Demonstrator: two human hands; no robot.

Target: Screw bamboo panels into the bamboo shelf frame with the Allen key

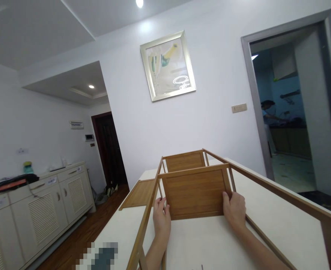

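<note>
A wooden shelf frame with long rails lies on a white table. Between its rails a brown wooden panel stands upright, facing me. My left hand grips the panel's left edge beside a thin post, thumb toward the near face. On the opposite side, my right hand is closed round the right edge, its thumb on the near face and its other fingers partly hidden. Farther back, a second wooden panel stands across the frame. A flat wooden panel lies on the table, left of the frame.
A blurred dark object is at the table's near left. White cabinets line the left wall. Behind the table is a wall with a framed picture. Through the right doorway, a person is in another room.
</note>
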